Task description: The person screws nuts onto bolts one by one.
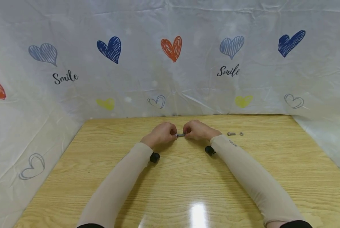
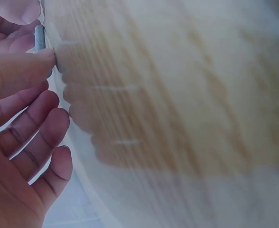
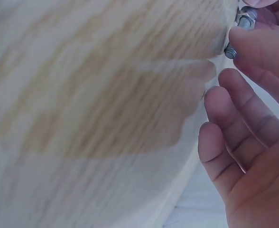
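A silver bolt (image 1: 181,135) lies sideways between the two hands, close over the table. My left hand (image 1: 162,133) pinches its left end with thumb and forefinger. From the other side my right hand (image 1: 199,130) pinches the threaded end. In the left wrist view, the bolt's threaded shank (image 2: 40,38) shows past the left fingertips. The right wrist view shows the thread's tip (image 3: 230,51) below the right thumb, and a wider metal part (image 3: 246,18) near the left fingers. Both hands' other fingers are loosely bent, and partly cover the bolt.
Right of the right hand, a second bolt (image 1: 231,134) and a small nut (image 1: 241,134) lie on the wooden table (image 1: 170,183). A pale sheet printed with hearts (image 1: 198,85) hangs behind the table's far edge and along its sides.
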Available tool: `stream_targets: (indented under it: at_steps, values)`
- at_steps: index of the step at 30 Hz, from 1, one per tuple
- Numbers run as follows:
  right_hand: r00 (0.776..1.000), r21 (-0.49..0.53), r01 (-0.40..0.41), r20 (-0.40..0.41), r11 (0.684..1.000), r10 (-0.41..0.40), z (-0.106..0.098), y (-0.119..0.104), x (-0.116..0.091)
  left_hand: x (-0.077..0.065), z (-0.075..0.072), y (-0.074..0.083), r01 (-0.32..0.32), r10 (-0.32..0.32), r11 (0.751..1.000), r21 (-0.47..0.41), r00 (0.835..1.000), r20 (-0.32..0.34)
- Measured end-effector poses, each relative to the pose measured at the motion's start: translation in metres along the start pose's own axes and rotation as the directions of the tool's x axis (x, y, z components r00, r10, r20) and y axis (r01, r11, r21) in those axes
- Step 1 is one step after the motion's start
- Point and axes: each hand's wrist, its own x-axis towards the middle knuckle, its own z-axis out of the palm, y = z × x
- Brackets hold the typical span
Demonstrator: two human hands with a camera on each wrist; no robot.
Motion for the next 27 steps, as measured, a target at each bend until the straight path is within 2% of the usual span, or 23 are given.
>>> stream_targets:
  at_steps: [14,27]
  values:
    - [0.998,0.019,0.027,-0.064,0.999,-0.026,-0.003,-0.007,-0.014,-0.011,-0.001,0.000,-0.053,0.051,0.998,-0.018,0.994,-0.093]
    - [0.990,0.043,0.069,-0.126,0.997,-0.064,-0.006,-0.009,-0.035,-0.022,0.000,0.009,-0.065,0.062,0.998,-0.026,0.991,-0.120]
